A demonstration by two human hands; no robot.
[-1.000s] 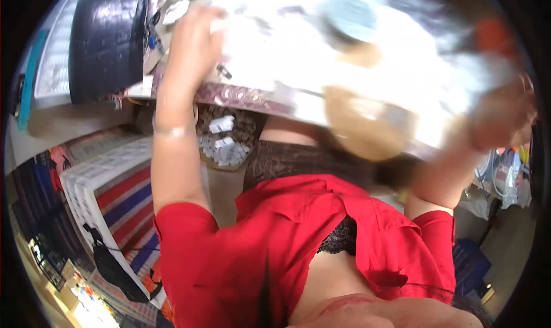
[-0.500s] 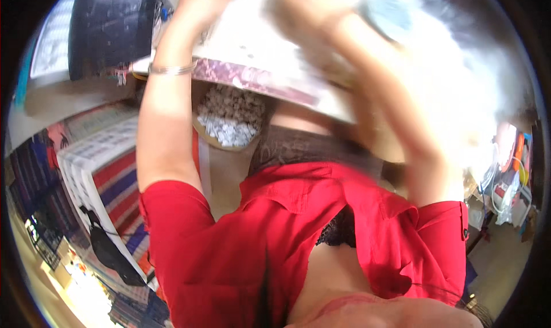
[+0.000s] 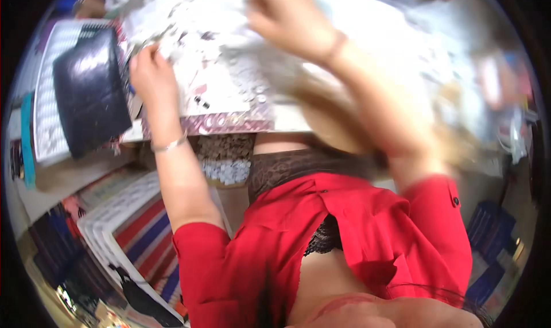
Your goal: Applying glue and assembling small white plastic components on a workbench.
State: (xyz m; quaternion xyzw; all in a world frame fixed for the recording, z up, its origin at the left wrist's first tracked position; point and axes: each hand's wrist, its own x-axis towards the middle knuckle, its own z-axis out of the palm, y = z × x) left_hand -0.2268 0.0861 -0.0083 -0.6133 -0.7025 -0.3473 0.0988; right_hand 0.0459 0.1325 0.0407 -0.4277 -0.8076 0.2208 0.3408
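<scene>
My left hand (image 3: 154,75) is at the left side of the bright work table (image 3: 290,117), its fingers curled in. Whatever they hold, if anything, is too small to make out. Small dark and pale bits (image 3: 201,101) lie scattered on the white surface beside it. Out over the far middle of the table is my right hand (image 3: 287,21), smeared by motion, so its fingers cannot be read. A brown rounded thing (image 3: 332,121), blurred, shows under my right forearm at the table's near edge.
A glossy black curved piece (image 3: 94,87) stands against a white slatted basket (image 3: 49,98) on the left. Below the table's patterned purple edge strip (image 3: 229,120) is a container of small pale pieces (image 3: 225,170). Striped red and blue material (image 3: 143,230) lies lower left.
The view has shifted, showing more of the table. My left hand, cut off at the top before, is now fully visible near the black piece. My right hand is still blurred.
</scene>
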